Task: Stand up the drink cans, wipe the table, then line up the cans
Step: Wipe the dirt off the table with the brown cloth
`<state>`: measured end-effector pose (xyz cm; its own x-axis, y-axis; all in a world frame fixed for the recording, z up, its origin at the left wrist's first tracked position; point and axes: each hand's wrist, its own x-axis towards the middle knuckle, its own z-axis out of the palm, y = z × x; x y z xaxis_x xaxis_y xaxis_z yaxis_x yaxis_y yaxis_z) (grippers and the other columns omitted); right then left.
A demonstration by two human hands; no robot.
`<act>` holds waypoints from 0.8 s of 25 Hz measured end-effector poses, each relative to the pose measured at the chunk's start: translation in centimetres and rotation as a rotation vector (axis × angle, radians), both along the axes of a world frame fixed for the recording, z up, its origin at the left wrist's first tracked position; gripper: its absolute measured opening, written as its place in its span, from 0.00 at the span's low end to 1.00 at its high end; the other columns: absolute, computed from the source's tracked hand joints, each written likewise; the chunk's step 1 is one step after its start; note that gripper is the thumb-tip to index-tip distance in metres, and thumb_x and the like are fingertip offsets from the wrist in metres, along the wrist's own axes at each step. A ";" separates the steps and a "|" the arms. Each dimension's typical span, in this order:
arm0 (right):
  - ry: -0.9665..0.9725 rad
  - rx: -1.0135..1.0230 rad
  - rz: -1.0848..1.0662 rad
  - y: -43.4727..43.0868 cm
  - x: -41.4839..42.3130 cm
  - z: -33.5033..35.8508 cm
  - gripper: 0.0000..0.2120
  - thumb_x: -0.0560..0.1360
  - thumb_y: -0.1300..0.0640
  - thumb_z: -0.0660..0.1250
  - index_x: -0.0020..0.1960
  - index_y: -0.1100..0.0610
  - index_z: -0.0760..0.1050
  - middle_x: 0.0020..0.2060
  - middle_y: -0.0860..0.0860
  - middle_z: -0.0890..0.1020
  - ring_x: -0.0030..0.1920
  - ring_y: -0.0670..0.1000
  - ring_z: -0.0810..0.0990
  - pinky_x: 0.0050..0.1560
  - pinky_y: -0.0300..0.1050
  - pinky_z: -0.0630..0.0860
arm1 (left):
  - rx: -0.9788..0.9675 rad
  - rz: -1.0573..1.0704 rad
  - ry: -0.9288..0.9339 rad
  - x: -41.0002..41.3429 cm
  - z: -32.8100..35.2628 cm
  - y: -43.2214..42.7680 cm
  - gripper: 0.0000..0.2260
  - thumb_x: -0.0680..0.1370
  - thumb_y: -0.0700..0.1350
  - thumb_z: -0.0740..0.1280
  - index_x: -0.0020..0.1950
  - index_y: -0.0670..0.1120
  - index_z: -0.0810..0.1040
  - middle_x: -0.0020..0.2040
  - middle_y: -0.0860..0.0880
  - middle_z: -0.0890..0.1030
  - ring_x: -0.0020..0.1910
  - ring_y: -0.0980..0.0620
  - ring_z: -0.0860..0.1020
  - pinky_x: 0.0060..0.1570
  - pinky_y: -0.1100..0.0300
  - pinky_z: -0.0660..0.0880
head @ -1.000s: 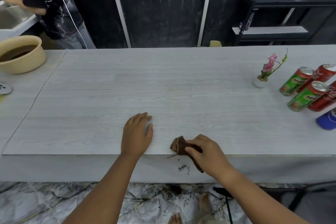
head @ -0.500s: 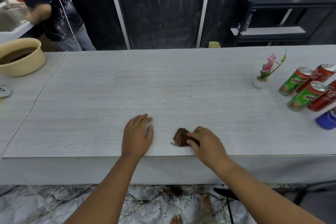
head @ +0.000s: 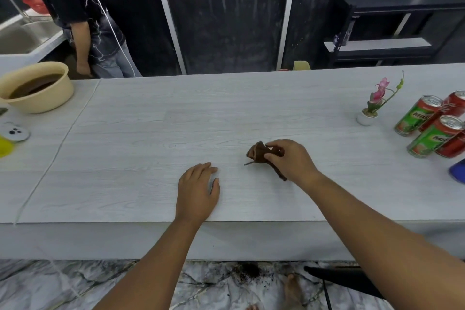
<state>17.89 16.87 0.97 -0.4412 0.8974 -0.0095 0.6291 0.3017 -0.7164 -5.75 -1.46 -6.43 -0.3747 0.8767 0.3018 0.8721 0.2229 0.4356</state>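
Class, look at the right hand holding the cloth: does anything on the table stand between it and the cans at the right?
Nothing visible does. The tabletop is bare between the right hand with the cloth and the cans. The flower pot stands farther back, beside that path.

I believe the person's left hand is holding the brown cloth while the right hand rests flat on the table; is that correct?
Not quite: the hands are swapped. In the head view the right hand holds the brown cloth, while the left hand rests flat on the table.
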 end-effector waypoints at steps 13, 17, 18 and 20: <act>-0.034 0.232 0.417 -12.4 4.2 -4.0 0.12 0.77 0.59 0.76 0.60 0.51 0.85 0.52 0.45 0.86 0.52 0.48 0.81 0.55 0.41 0.78 | -0.031 0.011 0.006 -0.1 0.2 0.1 0.15 0.84 0.51 0.69 0.70 0.53 0.82 0.73 0.54 0.79 0.74 0.51 0.73 0.77 0.49 0.67; 0.067 -0.070 0.289 -11.6 4.2 -2.2 0.10 0.79 0.56 0.75 0.58 0.45 0.86 0.51 0.37 0.85 0.54 0.39 0.82 0.56 0.33 0.74 | -0.026 0.020 0.013 0.1 0.0 0.1 0.15 0.83 0.50 0.69 0.70 0.52 0.82 0.73 0.54 0.79 0.74 0.50 0.74 0.77 0.49 0.67; 0.103 -0.086 0.222 -10.1 3.7 -1.5 0.10 0.79 0.57 0.76 0.57 0.44 0.86 0.50 0.36 0.85 0.54 0.37 0.82 0.55 0.29 0.73 | -0.026 0.024 0.015 0.1 0.0 0.2 0.15 0.83 0.50 0.68 0.70 0.52 0.82 0.73 0.54 0.79 0.74 0.50 0.74 0.77 0.48 0.68; 0.157 -0.057 0.102 -5.9 2.4 0.0 0.11 0.77 0.60 0.76 0.55 0.46 0.87 0.49 0.36 0.86 0.52 0.35 0.82 0.53 0.26 0.71 | -0.030 0.032 0.018 0.2 -0.1 0.2 0.15 0.83 0.50 0.68 0.70 0.52 0.82 0.73 0.54 0.79 0.74 0.50 0.74 0.76 0.48 0.68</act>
